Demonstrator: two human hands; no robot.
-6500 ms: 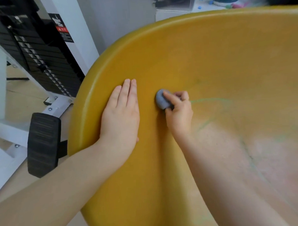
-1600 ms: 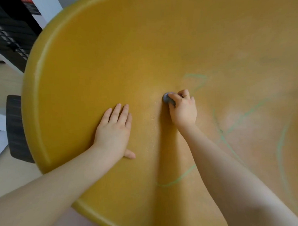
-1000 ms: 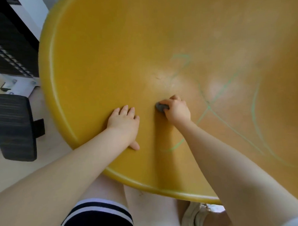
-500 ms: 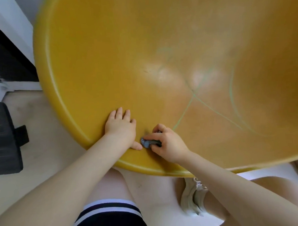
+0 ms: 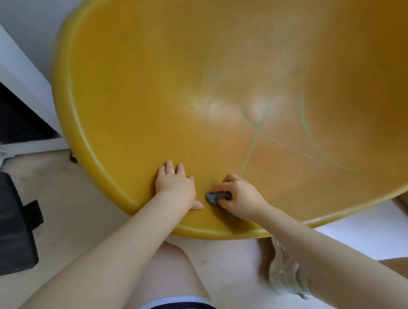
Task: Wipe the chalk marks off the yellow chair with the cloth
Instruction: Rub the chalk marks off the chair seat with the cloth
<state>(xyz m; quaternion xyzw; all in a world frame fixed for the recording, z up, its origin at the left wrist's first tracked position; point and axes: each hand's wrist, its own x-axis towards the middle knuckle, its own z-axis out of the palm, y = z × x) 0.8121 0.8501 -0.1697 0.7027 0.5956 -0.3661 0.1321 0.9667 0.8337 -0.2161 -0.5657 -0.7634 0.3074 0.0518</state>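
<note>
The yellow chair (image 5: 149, 87) is a wide curved shell that fills most of the head view. Pale green chalk marks (image 5: 262, 129) cross its seat to the right of centre, with a long curved line further right. My right hand (image 5: 239, 196) grips a small grey cloth (image 5: 217, 196) and presses it on the seat near the front rim. Just left of it my left hand (image 5: 175, 186) lies flat on the seat with straight fingers, its thumb close to the cloth.
A black padded piece of gym equipment (image 5: 11, 223) stands on the pale floor at the left, below a white frame (image 5: 15, 66). My bare legs and a light shoe (image 5: 286, 274) sit under the chair's front rim (image 5: 215, 233).
My right hand has drawn the cloth down the seat from its middle to the front rim. My left hand slid down too. The view has tilted down, showing my legs.
</note>
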